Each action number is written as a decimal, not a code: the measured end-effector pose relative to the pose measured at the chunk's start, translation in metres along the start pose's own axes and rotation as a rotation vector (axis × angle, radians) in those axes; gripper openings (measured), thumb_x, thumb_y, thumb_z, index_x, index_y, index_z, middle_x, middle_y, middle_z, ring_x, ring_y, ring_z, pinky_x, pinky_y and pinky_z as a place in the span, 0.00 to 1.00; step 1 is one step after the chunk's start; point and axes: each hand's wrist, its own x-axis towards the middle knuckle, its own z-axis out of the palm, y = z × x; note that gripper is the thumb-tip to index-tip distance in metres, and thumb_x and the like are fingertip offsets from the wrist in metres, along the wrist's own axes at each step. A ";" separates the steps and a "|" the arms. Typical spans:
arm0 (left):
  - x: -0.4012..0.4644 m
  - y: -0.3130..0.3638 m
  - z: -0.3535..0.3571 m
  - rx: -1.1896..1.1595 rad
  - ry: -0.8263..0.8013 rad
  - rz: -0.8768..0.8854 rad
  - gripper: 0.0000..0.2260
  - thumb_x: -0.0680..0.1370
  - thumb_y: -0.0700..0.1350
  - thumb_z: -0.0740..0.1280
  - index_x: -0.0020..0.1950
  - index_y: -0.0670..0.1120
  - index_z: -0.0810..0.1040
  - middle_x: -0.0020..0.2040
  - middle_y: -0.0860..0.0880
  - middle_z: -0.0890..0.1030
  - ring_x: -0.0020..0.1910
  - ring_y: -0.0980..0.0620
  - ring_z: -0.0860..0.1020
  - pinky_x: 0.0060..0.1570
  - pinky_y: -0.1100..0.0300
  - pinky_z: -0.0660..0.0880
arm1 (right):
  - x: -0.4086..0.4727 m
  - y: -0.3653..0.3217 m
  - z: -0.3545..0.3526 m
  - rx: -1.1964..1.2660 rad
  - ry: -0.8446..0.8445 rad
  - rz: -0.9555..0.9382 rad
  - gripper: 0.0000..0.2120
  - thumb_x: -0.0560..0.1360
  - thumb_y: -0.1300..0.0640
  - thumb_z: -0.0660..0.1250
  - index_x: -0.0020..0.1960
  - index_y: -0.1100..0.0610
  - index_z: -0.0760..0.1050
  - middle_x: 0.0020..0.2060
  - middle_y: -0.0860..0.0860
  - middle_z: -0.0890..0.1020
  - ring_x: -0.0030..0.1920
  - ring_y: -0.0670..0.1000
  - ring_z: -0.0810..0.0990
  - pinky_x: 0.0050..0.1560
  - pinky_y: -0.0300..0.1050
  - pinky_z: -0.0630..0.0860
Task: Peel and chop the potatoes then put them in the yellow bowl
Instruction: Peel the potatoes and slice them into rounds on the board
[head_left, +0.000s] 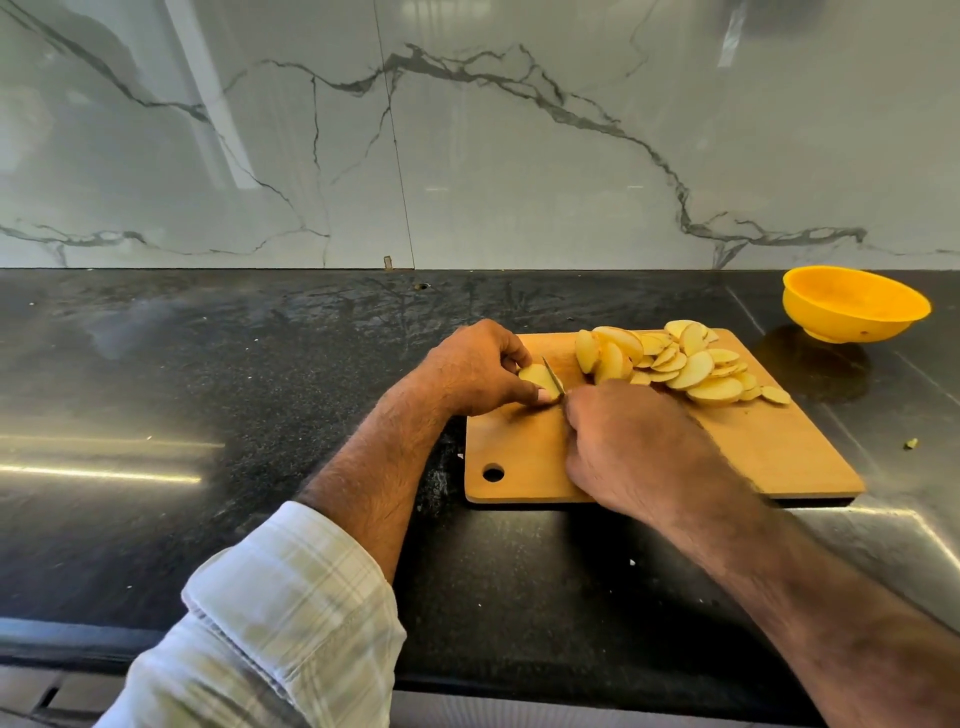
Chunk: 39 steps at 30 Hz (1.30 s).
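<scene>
Checked sleeve (270, 613), wooden board (769, 457), pale slices (691, 369)

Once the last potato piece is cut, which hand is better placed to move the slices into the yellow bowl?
Probably the right hand: the slices and the yellow bowl both lie on its side, though it holds the knife. The left hand is farther away.

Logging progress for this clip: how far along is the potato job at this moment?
Mostly chopped: a pile of potato slices lies on the cutting board. In hand: the left hand holds a last potato piece while the right hand works the knife through it. Left to do: finish this piece and move everything into the yellow bowl, which looks empty on the counter.
</scene>
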 end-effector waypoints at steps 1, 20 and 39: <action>0.000 0.000 0.000 -0.001 -0.003 -0.004 0.27 0.70 0.60 0.81 0.66 0.51 0.83 0.52 0.56 0.82 0.51 0.57 0.79 0.54 0.56 0.78 | -0.003 0.002 0.004 -0.032 -0.009 -0.007 0.16 0.82 0.48 0.65 0.67 0.52 0.74 0.48 0.49 0.76 0.54 0.53 0.80 0.57 0.50 0.81; -0.001 -0.004 -0.004 -0.052 -0.053 0.033 0.24 0.73 0.53 0.81 0.68 0.50 0.82 0.54 0.55 0.82 0.51 0.59 0.78 0.50 0.61 0.74 | 0.003 0.011 0.021 0.061 0.137 -0.025 0.12 0.83 0.55 0.62 0.62 0.59 0.77 0.44 0.53 0.74 0.47 0.55 0.76 0.49 0.48 0.74; -0.003 -0.005 -0.004 -0.069 -0.030 0.040 0.25 0.72 0.54 0.82 0.66 0.49 0.83 0.52 0.54 0.83 0.50 0.59 0.79 0.44 0.64 0.72 | 0.011 0.006 0.023 0.130 0.225 0.031 0.12 0.82 0.47 0.63 0.62 0.50 0.78 0.47 0.48 0.81 0.47 0.49 0.80 0.48 0.46 0.82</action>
